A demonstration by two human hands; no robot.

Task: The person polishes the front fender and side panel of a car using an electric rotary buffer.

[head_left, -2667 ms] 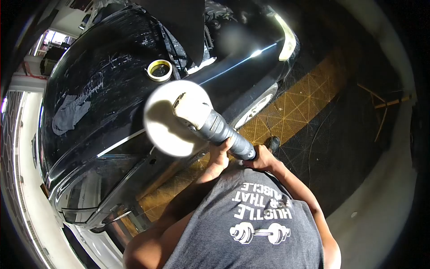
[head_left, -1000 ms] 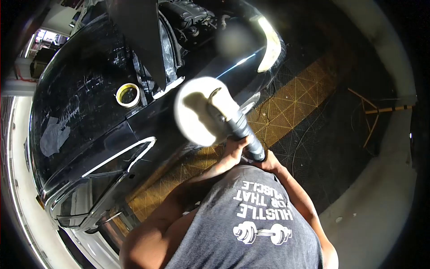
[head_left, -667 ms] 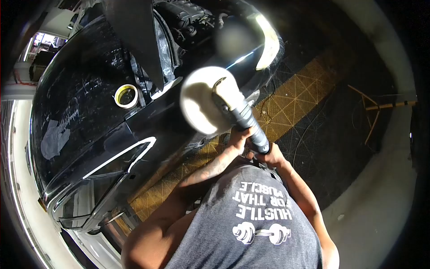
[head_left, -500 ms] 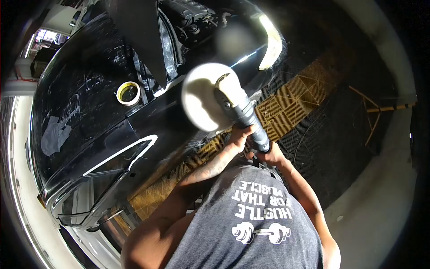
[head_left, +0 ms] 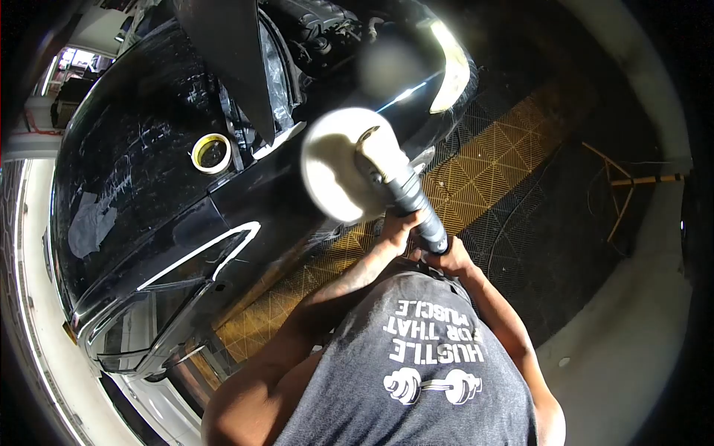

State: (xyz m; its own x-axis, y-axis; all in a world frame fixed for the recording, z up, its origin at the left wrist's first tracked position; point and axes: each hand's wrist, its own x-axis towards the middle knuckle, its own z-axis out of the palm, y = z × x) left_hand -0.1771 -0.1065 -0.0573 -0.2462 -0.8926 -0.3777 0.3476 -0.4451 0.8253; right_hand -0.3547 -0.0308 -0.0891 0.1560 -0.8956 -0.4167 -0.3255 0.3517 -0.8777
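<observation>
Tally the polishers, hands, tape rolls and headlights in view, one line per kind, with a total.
Polisher: 1
Hands: 2 (left hand, right hand)
Tape roll: 1
Headlight: 1
Total: 5

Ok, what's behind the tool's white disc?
Black car bodywork shows past the upper and left edges of the white disc; whatever lies directly behind it is covered.

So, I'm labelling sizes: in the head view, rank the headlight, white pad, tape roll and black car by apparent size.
1. Black car (largest)
2. White pad
3. Headlight
4. Tape roll (smallest)
</observation>
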